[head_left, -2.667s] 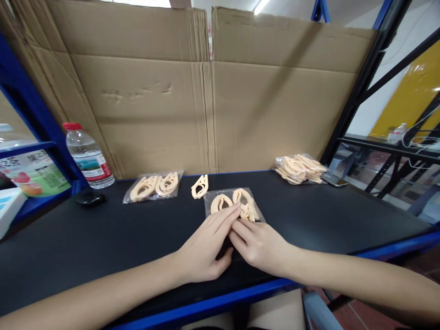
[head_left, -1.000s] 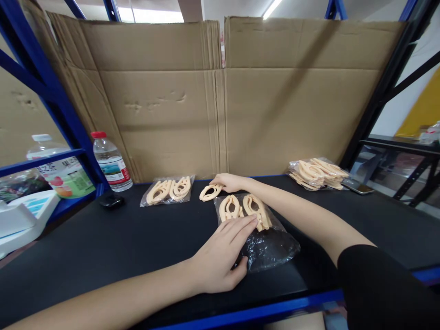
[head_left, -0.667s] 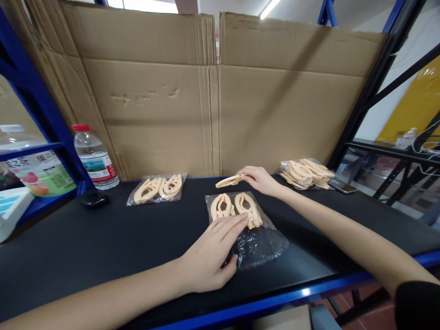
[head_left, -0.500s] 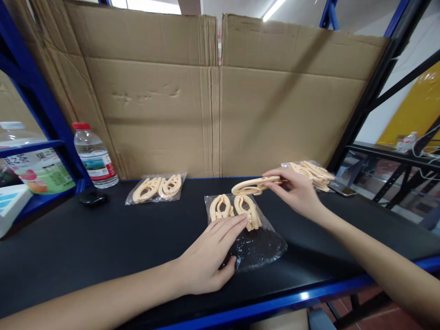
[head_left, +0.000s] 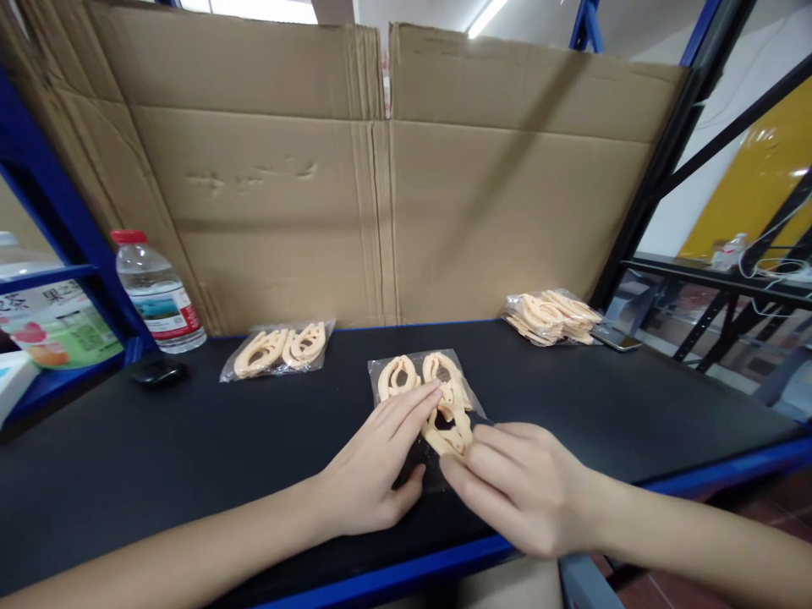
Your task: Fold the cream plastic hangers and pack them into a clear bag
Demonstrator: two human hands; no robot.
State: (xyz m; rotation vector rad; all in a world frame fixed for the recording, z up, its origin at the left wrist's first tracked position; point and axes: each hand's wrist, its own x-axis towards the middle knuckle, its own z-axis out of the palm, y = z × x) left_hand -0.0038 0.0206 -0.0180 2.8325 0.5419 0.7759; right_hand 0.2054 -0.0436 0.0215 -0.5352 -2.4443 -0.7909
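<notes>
My left hand (head_left: 381, 461) lies flat with its fingers stretched out over the lower part of a clear plastic bag (head_left: 477, 397) and the cream plastic pieces in it. Those pieces, two oval loops (head_left: 398, 372) side by side, look like folded hangers. My right hand (head_left: 517, 482) is closed, pinching the near end of another cream folding hanger (head_left: 453, 431). That hanger lies over the bag's near part, close to my left fingertips. The bag's mouth is mostly hidden under my hands.
Another bagged pair of cream hangers (head_left: 279, 351) lies at the back left. A stack of bagged ones (head_left: 551, 315) is at the back right, beside a phone (head_left: 617, 337). A water bottle (head_left: 158, 296) and black mouse (head_left: 160, 371) stand left. Cardboard (head_left: 285, 211) walls the back.
My right hand has brought the hanger from behind the bag down toward me, to its near side. The left hand stays on the bag. The view has shifted slightly right.
</notes>
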